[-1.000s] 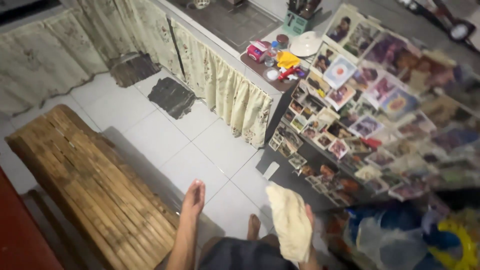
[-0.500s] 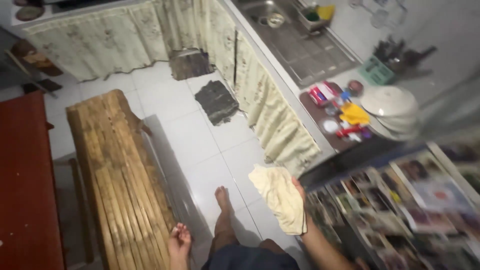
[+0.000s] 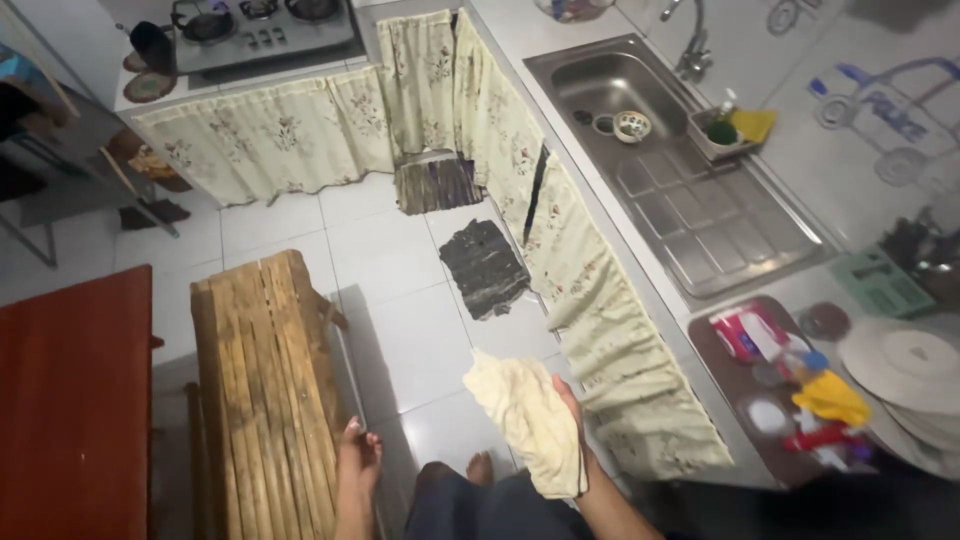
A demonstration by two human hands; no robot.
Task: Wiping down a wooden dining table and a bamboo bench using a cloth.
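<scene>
Our right hand (image 3: 572, 415) is closed around one edge of a cream cloth (image 3: 530, 415), fingers wrapped over the right side of it, so that the rest hangs in loose folds toward the floor (image 3: 400, 330). The cloth looks light, soft and limp — nothing stiff in it, nothing that would break — and we judge that a pinch anywhere along a hem or a bunched handful in the middle would hold it well. The right forearm comes up from below, bent, with the cloth at about waist height above the white tiles and just left of the curtain (image 3: 620, 370) under the tabletop (image 3: 670, 330).

Our left hand (image 3: 357, 458) holds nothing; its fingers are loosely curled and it hangs low beside the bamboo bench (image 3: 262, 390), close to its right edge — whether touching it, we cannot tell. A bare foot (image 3: 479, 467) shows between the hands.

Further out lie a dark mat (image 3: 485, 267), a steel sink (image 3: 640, 100), plates (image 3: 905, 365) and a stove (image 3: 262, 30).
</scene>
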